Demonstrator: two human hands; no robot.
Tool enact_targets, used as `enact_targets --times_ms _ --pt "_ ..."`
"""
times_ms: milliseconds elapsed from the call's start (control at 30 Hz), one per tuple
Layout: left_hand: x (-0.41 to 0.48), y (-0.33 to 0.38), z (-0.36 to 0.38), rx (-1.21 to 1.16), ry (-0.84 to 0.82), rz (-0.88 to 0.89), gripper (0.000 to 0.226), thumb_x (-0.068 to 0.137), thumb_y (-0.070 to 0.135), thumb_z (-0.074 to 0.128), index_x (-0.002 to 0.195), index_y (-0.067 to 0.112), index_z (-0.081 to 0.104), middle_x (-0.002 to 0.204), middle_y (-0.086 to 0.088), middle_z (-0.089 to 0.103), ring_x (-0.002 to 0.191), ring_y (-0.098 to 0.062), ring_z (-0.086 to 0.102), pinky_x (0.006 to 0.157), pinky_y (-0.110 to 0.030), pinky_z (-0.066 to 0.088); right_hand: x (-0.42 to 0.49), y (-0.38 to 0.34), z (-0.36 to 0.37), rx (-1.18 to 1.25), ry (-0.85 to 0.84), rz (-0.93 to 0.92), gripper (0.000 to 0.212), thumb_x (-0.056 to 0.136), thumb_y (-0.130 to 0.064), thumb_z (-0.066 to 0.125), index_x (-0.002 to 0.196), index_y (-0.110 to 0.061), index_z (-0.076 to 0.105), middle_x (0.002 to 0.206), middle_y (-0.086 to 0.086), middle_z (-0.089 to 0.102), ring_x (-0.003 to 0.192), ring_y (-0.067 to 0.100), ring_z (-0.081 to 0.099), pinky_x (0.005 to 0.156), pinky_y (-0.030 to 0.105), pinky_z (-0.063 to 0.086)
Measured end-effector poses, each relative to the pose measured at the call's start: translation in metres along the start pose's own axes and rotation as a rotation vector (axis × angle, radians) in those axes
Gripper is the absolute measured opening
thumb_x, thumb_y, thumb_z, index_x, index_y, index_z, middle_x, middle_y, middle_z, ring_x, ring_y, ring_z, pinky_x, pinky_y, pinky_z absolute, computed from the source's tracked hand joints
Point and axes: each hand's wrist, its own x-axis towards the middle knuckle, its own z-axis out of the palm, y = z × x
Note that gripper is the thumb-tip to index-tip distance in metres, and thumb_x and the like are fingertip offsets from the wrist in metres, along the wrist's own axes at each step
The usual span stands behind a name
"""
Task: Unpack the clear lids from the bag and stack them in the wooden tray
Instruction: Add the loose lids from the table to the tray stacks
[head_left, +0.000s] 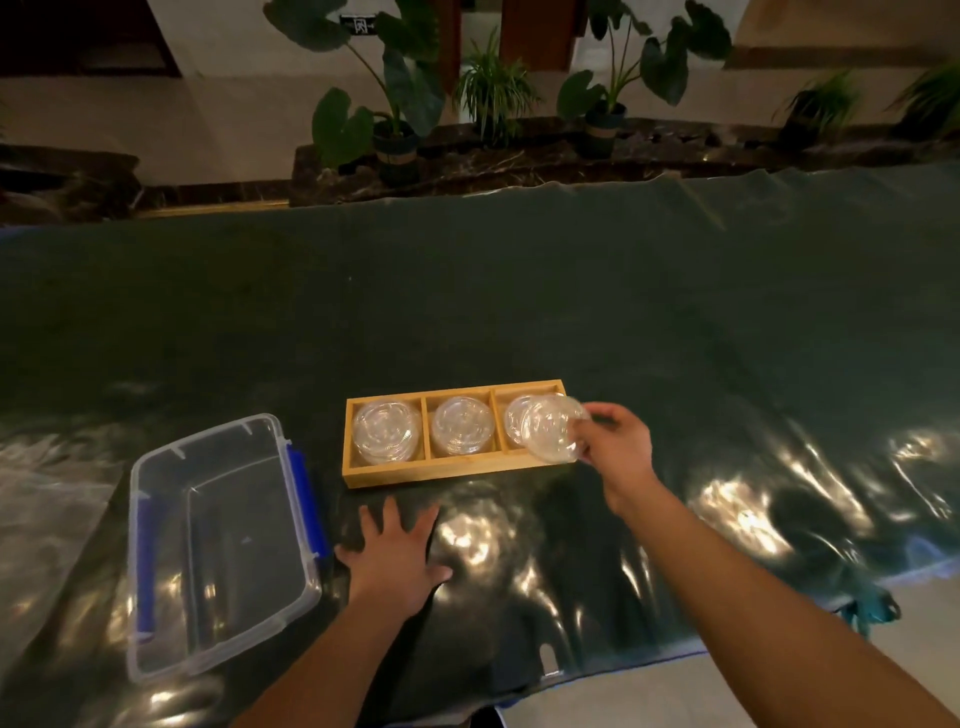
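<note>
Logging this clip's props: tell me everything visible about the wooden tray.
The wooden tray is a long, shallow, light-coloured box with two dividers making three compartments in a row. It lies flat on the dark shiny table cover. Each compartment holds a stack of clear lids. The right hand holds one more lid, tilted, over the right compartment.

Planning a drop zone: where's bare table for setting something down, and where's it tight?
Free: the wide cloth beyond the wooden tray, and the stretch right of the right hand. Tight: the strip between tray and clear bin, where the left hand lies flat. All three tray compartments hold lids; the right hand holds a clear lid over the rightmost.
</note>
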Motion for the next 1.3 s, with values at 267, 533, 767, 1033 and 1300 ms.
enact_targets --times_ms 267,533,767,1033,1300 --pt "0.009 0.000 0.008 -0.022 0.021 -0.043 0.092 0.086 0.060 0.066 0.154 0.055 0.005 0.170 -0.010 -0.005 0.154 -0.044 -0.011 0.112 -0.078 0.014 0.057 -0.010 0.027 -0.185 -0.030 -0.055 0.022 0.082 -0.015 0.075 0.100 -0.025 0.067 0.101 -0.002 0.071 0.088 0.016 0.069 0.076 0.037 0.060" --pt "0.012 0.000 0.008 -0.041 0.016 -0.042 0.093 0.085 0.058 0.069 0.154 0.054 0.007 0.170 -0.009 -0.004 0.154 -0.044 -0.011 0.112 -0.079 0.012 0.066 0.006 0.036 -0.542 -0.036 -0.144 0.027 0.085 -0.028 0.067 0.112 -0.028 0.065 0.093 -0.011 0.065 0.095 0.017 0.064 0.066 0.029 0.051" --pt "0.012 0.001 0.013 -0.058 0.028 -0.045 0.093 0.085 0.060 0.065 0.153 0.054 0.003 0.170 -0.008 -0.009 0.153 -0.043 -0.017 0.111 -0.080 0.006 0.068 0.011 0.041 -0.698 -0.029 -0.205 0.034 0.089 -0.027 0.064 0.123 -0.020 0.065 0.133 0.006 0.051 0.121 0.027 0.054 0.090 0.036 0.052" --pt "0.004 0.000 0.038 -0.002 0.054 -0.013 0.089 0.081 0.077 0.022 0.135 0.053 -0.045 0.158 -0.010 -0.043 0.141 -0.042 -0.044 0.109 -0.078 -0.017 0.068 0.013 0.034 -0.621 -0.057 -0.191 0.040 0.089 -0.034 0.064 0.127 -0.022 0.061 0.133 0.004 0.056 0.120 0.026 0.056 0.098 0.046 0.052" --pt "0.009 -0.003 0.044 -0.006 0.053 -0.013 0.086 0.074 0.080 0.014 0.130 0.056 -0.047 0.151 -0.007 -0.048 0.139 -0.041 -0.046 0.107 -0.078 -0.018 0.063 0.017 0.026 -0.603 -0.076 -0.233 0.037 0.089 -0.032 0.066 0.124 -0.020 0.063 0.128 0.002 0.057 0.113 0.023 0.059 0.096 0.044 0.053"
